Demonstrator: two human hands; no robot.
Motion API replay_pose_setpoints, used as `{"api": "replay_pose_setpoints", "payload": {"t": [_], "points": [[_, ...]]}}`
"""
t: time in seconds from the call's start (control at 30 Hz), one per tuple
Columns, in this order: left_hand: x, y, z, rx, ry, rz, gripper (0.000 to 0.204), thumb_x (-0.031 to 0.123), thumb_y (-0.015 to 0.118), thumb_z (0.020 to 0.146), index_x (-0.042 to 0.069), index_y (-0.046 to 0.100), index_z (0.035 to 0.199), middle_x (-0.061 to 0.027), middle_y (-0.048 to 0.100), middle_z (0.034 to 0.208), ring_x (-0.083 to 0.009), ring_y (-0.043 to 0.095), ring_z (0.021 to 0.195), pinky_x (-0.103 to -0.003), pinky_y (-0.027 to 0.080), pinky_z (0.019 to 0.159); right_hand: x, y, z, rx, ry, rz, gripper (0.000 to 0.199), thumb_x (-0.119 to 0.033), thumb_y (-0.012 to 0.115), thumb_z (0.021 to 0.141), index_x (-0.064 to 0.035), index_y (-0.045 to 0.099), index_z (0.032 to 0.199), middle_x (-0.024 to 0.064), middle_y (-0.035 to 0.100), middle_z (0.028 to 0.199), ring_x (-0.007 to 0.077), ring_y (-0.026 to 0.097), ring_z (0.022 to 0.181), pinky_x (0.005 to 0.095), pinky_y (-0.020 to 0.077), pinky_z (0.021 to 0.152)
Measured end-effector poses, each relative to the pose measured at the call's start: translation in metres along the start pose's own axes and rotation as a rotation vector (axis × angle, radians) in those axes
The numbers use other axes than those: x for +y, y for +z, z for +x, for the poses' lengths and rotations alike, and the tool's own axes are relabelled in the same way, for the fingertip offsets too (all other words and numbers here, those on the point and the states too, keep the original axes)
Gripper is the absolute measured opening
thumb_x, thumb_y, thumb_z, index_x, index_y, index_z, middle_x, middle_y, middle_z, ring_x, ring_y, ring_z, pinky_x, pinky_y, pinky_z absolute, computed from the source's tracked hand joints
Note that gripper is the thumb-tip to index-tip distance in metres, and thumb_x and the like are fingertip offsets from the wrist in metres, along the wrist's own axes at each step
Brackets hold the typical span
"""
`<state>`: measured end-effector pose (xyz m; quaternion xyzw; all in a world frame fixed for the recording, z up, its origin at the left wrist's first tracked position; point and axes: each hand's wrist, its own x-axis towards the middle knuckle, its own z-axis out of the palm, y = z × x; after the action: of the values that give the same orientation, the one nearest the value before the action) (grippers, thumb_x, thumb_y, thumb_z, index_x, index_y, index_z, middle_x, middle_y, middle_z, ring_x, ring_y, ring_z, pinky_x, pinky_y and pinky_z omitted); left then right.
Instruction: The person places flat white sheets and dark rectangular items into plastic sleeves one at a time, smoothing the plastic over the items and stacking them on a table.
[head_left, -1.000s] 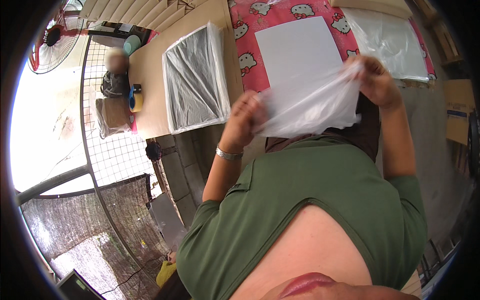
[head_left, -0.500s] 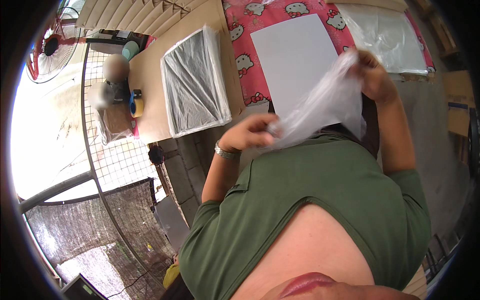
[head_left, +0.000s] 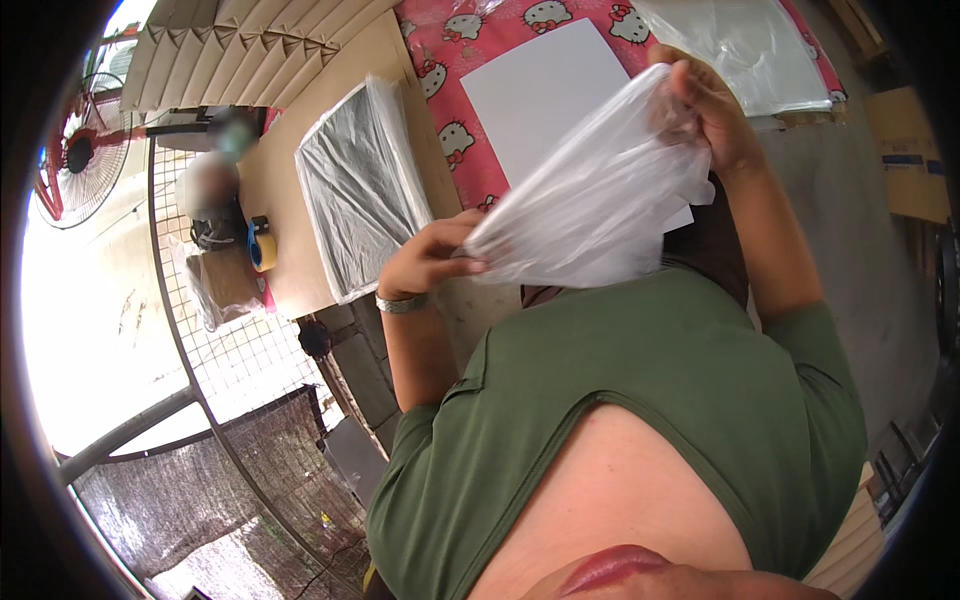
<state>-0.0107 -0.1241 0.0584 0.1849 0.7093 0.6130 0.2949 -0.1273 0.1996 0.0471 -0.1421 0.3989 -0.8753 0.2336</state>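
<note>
A clear plastic bag (head_left: pixel 600 190) is stretched slantwise between my two hands, above my lap. My left hand (head_left: pixel 432 258), with a metal watch at its wrist, pinches the bag's lower left corner. Up at the other end, my right hand (head_left: pixel 705 105) grips its upper edge, the thumb over the film. Behind the bag a white sheet (head_left: pixel 540 95) lies on the pink patterned table cover (head_left: pixel 430 35); the bag hides part of it. To the left, a dark flat panel wrapped in clear plastic (head_left: pixel 360 190) rests on brown cardboard (head_left: pixel 290 150).
More clear plastic bags (head_left: pixel 745 50) lie at the far right of the table. A tape dispenser (head_left: pixel 262 245) stands at the cardboard's left edge. Folded brown cardboard (head_left: pixel 230 60) is stacked at the far left, near a red fan (head_left: pixel 80 155). A carton (head_left: pixel 905 150) stands at the right.
My hands have moved apart, the left one leftward, and the bag is now spread wider between them. The whole view has shifted a little.
</note>
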Motion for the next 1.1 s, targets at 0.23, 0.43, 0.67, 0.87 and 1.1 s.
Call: {"api": "replay_pose_setpoints", "payload": {"t": [0.23, 0.43, 0.67, 0.87, 1.1], "points": [[-0.061, -0.005, -0.021, 0.373, 0.546, -1.065, 0.037, 0.019, 0.060, 0.077, 0.006, 0.052, 0.112, -0.0119, 0.060, 0.099, -0.0329, 0.057, 0.097, -0.050, 0.045, 0.085, 0.001, -0.012, 0.002, -0.695, 0.711, -0.695, 0.020, -0.012, 0.063, 0.080, -0.0032, 0.057, 0.097, -0.0011, 0.056, 0.076, 0.0057, 0.049, 0.063, 0.0202, 0.0395, 0.059], [-0.052, 0.016, 0.015, 0.190, -0.003, -0.715, 0.062, 0.033, 0.074, 0.070, 0.000, 0.050, 0.117, -0.0089, 0.058, 0.111, -0.0158, 0.056, 0.098, -0.032, 0.043, 0.087, 0.007, -0.038, 0.023, -0.119, 0.045, 0.264, 0.018, -0.002, 0.051, 0.086, -0.0068, 0.057, 0.103, 0.0051, 0.063, 0.089, 0.0123, 0.061, 0.081, 0.0301, 0.0494, 0.077], [-0.044, 0.010, 0.042, 0.183, -0.335, -0.407, 0.041, 0.011, 0.068, 0.076, 0.001, 0.052, 0.112, -0.0007, 0.059, 0.096, -0.0093, 0.055, 0.086, -0.023, 0.043, 0.076, 0.015, -0.027, 0.034, -0.164, 0.074, 0.247, 0.019, -0.010, 0.053, 0.088, -0.0117, 0.055, 0.107, -0.0015, 0.055, 0.073, 0.0038, 0.041, 0.049, 0.0208, 0.0348, 0.044], [-0.100, -0.012, 0.013, 0.337, 0.074, -0.808, 0.029, 0.013, 0.060, 0.080, -0.001, 0.058, 0.105, -0.0097, 0.062, 0.103, -0.0195, 0.057, 0.097, -0.035, 0.042, 0.086, -0.005, -0.015, 0.047, -0.107, 0.151, -0.211, 0.021, -0.016, 0.052, 0.089, -0.0098, 0.051, 0.109, -0.0057, 0.040, 0.059, 0.0000, 0.029, 0.041, 0.0151, 0.0237, 0.037], [-0.105, -0.019, 0.033, 0.851, -0.008, -0.917, 0.044, 0.033, 0.048, 0.089, -0.003, 0.053, 0.113, -0.0154, 0.057, 0.114, -0.0225, 0.055, 0.103, -0.035, 0.040, 0.094, 0.001, -0.049, 0.055, -0.130, 0.264, -0.557, 0.045, -0.027, 0.057, 0.083, -0.0065, 0.046, 0.121, -0.0073, 0.036, 0.059, -0.0005, 0.032, 0.047, 0.0145, 0.0242, 0.042]]}}
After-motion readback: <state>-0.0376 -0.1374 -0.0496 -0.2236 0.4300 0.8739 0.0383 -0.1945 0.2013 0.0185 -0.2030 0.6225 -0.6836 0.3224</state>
